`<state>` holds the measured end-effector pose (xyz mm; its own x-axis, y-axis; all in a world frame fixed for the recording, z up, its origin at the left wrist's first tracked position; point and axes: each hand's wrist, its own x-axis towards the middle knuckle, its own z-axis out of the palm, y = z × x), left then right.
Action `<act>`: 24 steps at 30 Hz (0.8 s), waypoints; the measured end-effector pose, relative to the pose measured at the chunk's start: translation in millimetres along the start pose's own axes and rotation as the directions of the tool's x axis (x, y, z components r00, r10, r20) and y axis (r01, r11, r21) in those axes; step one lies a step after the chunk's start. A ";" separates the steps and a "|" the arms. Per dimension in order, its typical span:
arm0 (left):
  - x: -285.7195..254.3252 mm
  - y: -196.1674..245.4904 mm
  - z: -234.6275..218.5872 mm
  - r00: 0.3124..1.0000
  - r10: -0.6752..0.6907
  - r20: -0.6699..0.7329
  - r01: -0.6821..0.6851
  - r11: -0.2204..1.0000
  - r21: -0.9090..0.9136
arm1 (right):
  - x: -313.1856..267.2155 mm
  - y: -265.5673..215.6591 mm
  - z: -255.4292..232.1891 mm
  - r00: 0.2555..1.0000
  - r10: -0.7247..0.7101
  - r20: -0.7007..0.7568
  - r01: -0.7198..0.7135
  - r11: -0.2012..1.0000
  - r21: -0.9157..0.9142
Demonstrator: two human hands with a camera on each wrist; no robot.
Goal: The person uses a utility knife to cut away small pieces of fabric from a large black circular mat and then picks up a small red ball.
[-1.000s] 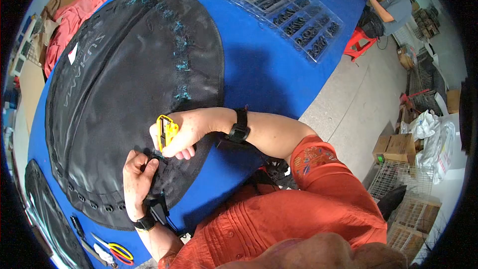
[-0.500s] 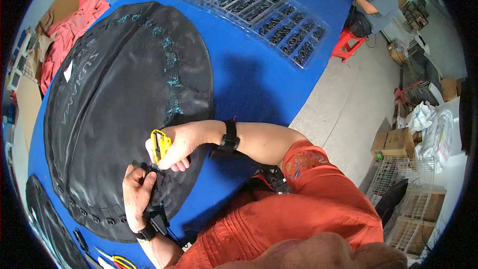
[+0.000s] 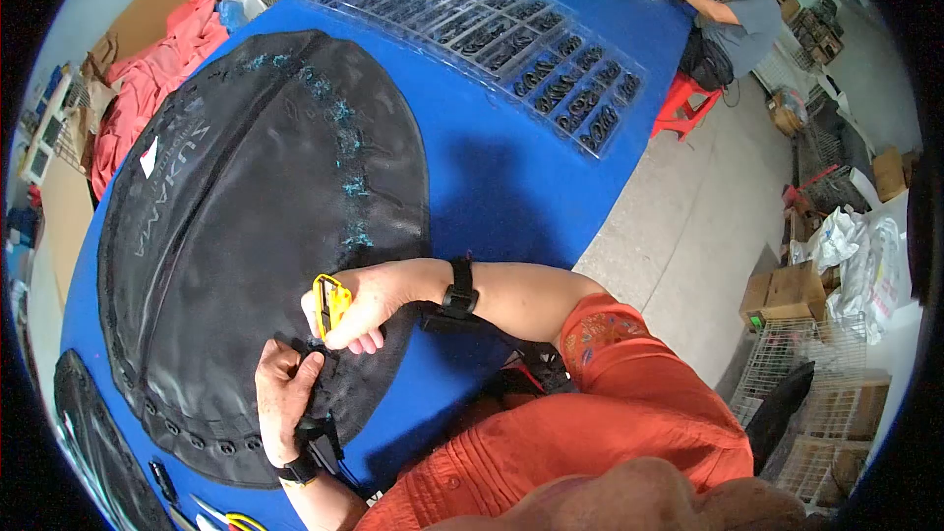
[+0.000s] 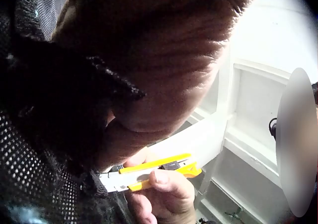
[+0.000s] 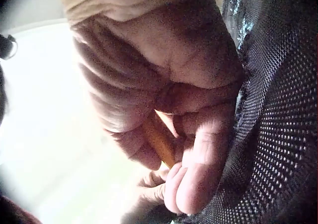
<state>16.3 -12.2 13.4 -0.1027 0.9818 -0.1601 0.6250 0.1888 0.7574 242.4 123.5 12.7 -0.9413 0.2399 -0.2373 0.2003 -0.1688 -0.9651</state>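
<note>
Gripping cutter (image 3: 332,305): right hand (image 3: 366,303). Left hand (image 3: 283,395) pinches black cloth (image 3: 226,265), laid on table (image 3: 482,167). Cutter's long axis runs toward pinched cloth, blade (image 4: 112,182) beside it; right hand nearer teal threads (image 3: 355,187).

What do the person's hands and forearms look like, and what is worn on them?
Both the left hand and right hand are ungloved. A black wrist strap with a yellow edge circles the left wrist, a plain black strap the right. The orange-red fabric right sleeve has a multicoloured patterned panel.
</note>
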 end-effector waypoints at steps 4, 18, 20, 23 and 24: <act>-0.2 -2.2 -0.4 0.996 0.092 -0.014 -0.091 0.994 0.056 | -0.2 2.3 -0.2 1.000 -0.018 0.004 0.018 1.000 0.015; 5.6 1.3 0.6 0.993 0.117 0.014 -0.118 0.990 0.076 | -1.1 8.8 -4.5 0.997 -0.078 0.026 0.074 0.990 0.116; 5.6 2.2 -2.0 0.990 0.133 0.037 -0.136 0.987 0.089 | -0.2 11.0 -4.6 0.996 -0.083 0.026 0.078 0.987 0.141; 6.4 0.0 -3.2 0.982 0.181 0.053 -0.185 0.978 0.092 | 0.7 7.3 -2.8 0.999 -0.043 -0.017 0.044 0.997 0.065; 5.1 -4.2 -3.8 0.986 0.161 0.051 -0.164 0.983 0.086 | 1.0 2.8 1.0 0.998 -0.042 -0.046 0.042 0.999 0.001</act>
<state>10.3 -7.9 11.8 0.0387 0.9969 -0.0686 0.6975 0.0222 0.7162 241.8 122.3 9.9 -0.9354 0.2907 -0.2014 0.1603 -0.1591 -0.9742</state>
